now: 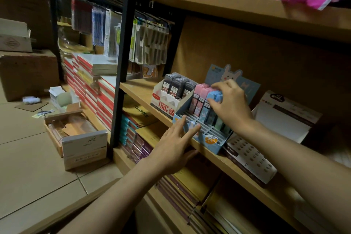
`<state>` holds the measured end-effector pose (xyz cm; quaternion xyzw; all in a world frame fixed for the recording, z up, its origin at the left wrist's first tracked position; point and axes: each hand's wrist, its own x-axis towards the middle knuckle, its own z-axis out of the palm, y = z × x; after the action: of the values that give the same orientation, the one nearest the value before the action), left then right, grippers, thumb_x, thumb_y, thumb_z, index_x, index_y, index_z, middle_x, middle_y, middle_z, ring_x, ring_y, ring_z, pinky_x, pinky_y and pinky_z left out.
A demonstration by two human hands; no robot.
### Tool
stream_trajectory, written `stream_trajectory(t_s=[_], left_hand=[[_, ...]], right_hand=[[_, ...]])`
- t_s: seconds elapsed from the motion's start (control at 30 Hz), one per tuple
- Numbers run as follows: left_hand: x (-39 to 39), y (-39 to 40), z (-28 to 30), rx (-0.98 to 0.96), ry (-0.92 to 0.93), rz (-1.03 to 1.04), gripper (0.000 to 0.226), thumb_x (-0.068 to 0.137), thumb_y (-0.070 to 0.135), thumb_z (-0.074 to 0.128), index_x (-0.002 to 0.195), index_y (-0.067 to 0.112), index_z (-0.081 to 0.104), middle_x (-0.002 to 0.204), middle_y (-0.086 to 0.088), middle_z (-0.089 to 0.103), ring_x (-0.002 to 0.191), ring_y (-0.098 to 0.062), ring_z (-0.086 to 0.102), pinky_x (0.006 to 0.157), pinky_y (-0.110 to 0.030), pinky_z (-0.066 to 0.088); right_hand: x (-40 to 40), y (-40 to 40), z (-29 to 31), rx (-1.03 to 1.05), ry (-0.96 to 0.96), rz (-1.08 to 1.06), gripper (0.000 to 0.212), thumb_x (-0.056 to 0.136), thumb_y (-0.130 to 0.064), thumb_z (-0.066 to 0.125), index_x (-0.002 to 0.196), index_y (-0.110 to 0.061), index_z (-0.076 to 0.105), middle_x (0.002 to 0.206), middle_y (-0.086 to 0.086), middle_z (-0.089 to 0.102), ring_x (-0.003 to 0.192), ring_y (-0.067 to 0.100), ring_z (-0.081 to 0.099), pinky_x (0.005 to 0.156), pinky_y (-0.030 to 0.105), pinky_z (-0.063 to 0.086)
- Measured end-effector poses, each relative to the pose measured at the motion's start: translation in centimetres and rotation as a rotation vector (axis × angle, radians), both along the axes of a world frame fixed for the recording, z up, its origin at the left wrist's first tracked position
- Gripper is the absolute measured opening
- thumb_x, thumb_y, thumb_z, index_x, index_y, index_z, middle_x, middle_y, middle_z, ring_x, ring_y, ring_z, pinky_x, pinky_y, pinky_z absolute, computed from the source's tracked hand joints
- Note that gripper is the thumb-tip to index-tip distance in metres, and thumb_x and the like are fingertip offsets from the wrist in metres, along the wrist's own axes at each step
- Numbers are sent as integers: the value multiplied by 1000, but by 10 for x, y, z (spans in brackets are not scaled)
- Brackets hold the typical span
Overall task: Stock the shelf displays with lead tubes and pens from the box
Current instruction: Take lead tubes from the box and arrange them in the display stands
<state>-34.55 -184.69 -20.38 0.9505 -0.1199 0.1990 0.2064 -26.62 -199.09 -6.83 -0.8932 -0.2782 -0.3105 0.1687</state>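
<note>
Right hand (230, 102) grip pinches a blue lead tube (212, 99), apparently one; left hand (173, 145), fingers straight, touches the blue display (209, 138); two pink tubes (199, 97) beside.

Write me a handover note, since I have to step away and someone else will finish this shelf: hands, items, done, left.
Right hand grips the blue lead tubes in the blue rabbit display. Left hand is open, fingers steadying the display's front edge.
Done: back rows hold pink, blue and green tubes; the white display beside it holds black tubes.
Left: front slots of the blue display are empty; the holed pen display on the right is empty. The supply box isn't clearly identifiable.
</note>
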Motion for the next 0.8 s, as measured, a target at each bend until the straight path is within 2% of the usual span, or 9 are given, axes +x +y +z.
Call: stream_trajectory(t_s=[0.07,0.13,0.2,0.27,0.33,0.4,0.53,0.63,0.8], left_hand=[[-16,3,0,16,-67,0,75,93,45,54,152,40,9,163,-1,-8,148,-22,5,112,-34,14],[-38,9,-4,41,-111,14,64,92,36,59,148,25,32,159,-10,18,143,-26,25,114,-39,30],[-63,19,-16,21,-60,26,44,90,23,63,131,9,55,139,-17,48,125,-33,48,102,-46,43],[-94,33,-35,-27,94,98,35,88,13,64,121,0,62,124,-22,57,113,-38,55,94,-46,45],[-125,48,-62,-131,276,192,36,86,7,65,120,-3,61,121,-25,56,111,-39,55,94,-43,44],[-153,57,-97,-307,405,361,35,85,7,64,120,0,60,120,-22,57,110,-36,56,93,-35,44],[-206,28,-181,-787,505,877,40,90,10,59,130,15,55,130,-11,55,116,-21,54,94,-30,46],[-229,-21,-234,-1021,691,1056,48,93,13,56,139,21,45,145,-10,38,128,-26,44,103,-38,43],[-246,-60,-280,-1015,1012,1233,55,99,21,44,151,24,26,162,-5,3,146,-34,9,118,-43,16]], right_hand=[[-17,-3,-3,122,-52,114,30,88,-16,68,117,-12,61,110,6,56,83,15,60,69,16,48],[-42,-5,-19,233,-79,231,22,89,-16,66,110,-14,61,102,4,58,73,11,57,63,11,43],[-72,-4,-48,257,-12,370,17,89,-17,66,105,-13,61,97,1,59,78,9,58,68,13,45],[-99,1,-89,178,98,540,14,88,-17,65,102,-13,63,95,-2,59,81,4,54,73,10,42],[-120,9,-135,8,243,713,11,88,-17,66,99,-13,65,93,-1,59,80,3,54,73,9,40],[-134,16,-184,-262,448,848,15,88,-19,68,102,-12,67,98,2,62,88,12,60,78,19,46],[-162,25,-286,-981,768,840,51,91,-41,61,139,-36,45,148,1,35,133,19,40,107,38,41],[-175,29,-351,-1297,641,979,56,94,-43,57,145,-36,37,162,5,9,148,29,14,116,54,21],[-197,32,-427,-1515,287,1303,44,98,-48,44,140,-34,47,164,6,-6,148,35,-14,116,65,1]])
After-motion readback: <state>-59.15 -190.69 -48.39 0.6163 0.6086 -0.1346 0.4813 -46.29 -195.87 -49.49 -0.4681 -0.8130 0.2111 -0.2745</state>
